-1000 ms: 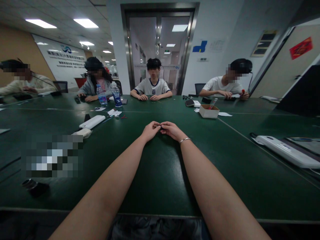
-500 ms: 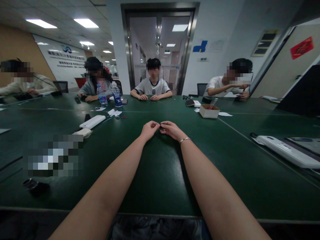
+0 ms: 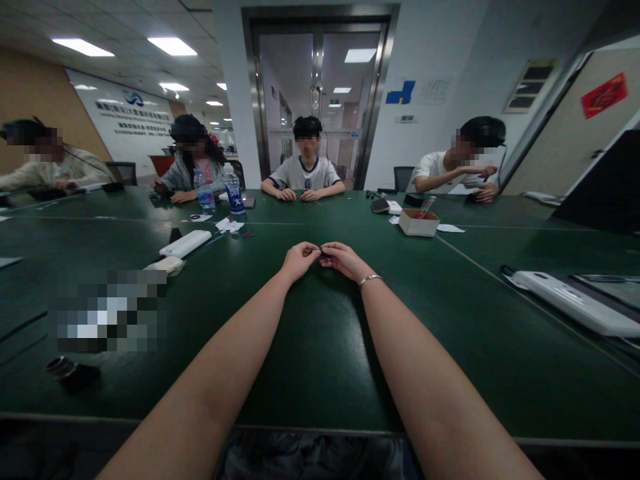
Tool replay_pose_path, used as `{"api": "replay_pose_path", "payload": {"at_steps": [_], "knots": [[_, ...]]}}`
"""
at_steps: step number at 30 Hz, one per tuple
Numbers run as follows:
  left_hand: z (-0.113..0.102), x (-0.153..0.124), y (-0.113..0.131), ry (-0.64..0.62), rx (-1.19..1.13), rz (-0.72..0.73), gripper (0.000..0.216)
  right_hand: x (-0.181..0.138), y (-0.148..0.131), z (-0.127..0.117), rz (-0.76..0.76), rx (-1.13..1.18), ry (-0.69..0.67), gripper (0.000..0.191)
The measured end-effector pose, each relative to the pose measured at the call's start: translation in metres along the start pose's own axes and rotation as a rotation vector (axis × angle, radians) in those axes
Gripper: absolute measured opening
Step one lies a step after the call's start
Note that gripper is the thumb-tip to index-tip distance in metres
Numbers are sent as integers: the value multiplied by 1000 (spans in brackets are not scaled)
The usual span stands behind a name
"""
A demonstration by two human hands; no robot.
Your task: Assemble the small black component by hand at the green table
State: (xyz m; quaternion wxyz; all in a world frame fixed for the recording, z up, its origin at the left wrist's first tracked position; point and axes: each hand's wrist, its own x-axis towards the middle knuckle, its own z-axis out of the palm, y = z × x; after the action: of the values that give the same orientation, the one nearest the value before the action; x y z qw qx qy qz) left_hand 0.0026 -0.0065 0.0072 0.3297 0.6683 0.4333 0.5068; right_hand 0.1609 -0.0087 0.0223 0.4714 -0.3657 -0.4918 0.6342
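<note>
Glossy dark-green tabletop (image 3: 320, 373) underlies my bare left hand (image 3: 300, 262) and bare right hand (image 3: 345, 260), curled close at twelve o'clock, best held steady; whether gripping, I cannot tell.

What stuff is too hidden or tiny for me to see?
All in the head view:
- What the left hand and right hand might pinch: too small, covered by the hands.
- The small box's bottom: hidden by its front wall.
- The dark panel's far end: cut off by the right edge.

The bracelet (image 3: 370, 281) looks shiny metal, the tabletop (image 3: 320, 367) smooth.
</note>
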Motion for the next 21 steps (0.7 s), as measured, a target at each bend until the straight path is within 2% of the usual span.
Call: {"api": "replay_pose_path", "payload": {"at_steps": [1, 6, 12, 17, 21], "knots": [[0, 0, 0, 3, -9, 6, 16, 0, 0, 1, 0, -15, 0, 2], [2, 2, -4, -27, -17, -17, 16, 1, 0, 1, -6, -75, -8, 4], [0, 2, -5, -37, 36, -39, 17, -2, -1, -1, -5, 16, -15, 26], [-1, 0, 0, -3, 38, -11, 18, -1, -1, -1, 14, 11, 17, 9], [0, 0, -2, -55, 13, -17, 17, 1, 0, -1, -6, -40, 26, 9]]}}
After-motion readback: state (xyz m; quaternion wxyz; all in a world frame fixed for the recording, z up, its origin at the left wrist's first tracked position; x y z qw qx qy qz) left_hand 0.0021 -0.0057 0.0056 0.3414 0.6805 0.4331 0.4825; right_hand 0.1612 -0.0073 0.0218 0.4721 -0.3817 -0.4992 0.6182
